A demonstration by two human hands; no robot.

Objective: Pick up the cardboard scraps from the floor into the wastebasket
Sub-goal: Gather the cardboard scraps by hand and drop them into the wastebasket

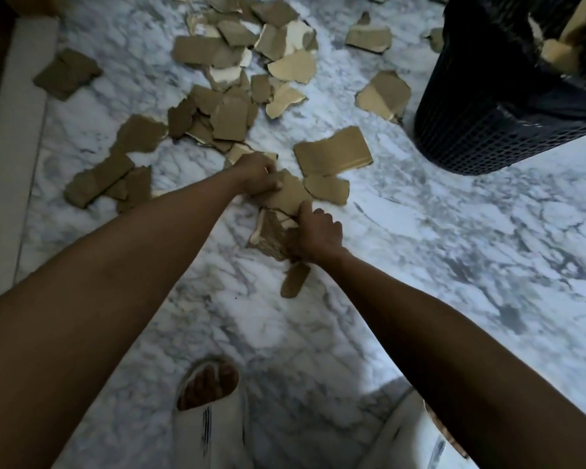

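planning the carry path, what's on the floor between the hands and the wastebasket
In the head view, two flat cardboard scraps lie just beyond the hands, then bare marble floor up to the black mesh wastebasket.

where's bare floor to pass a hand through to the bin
Bare marble floor runs from the right hand toward the wastebasket. More lies by the slipper. Crowded: the scrap pile beyond the left hand.

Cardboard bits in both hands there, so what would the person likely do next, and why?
Probably lift the gathered scraps and carry them right to the black wastebasket. Left hand and right hand both already grip pieces, the basket already holds some cardboard, and many scraps remain on the floor.
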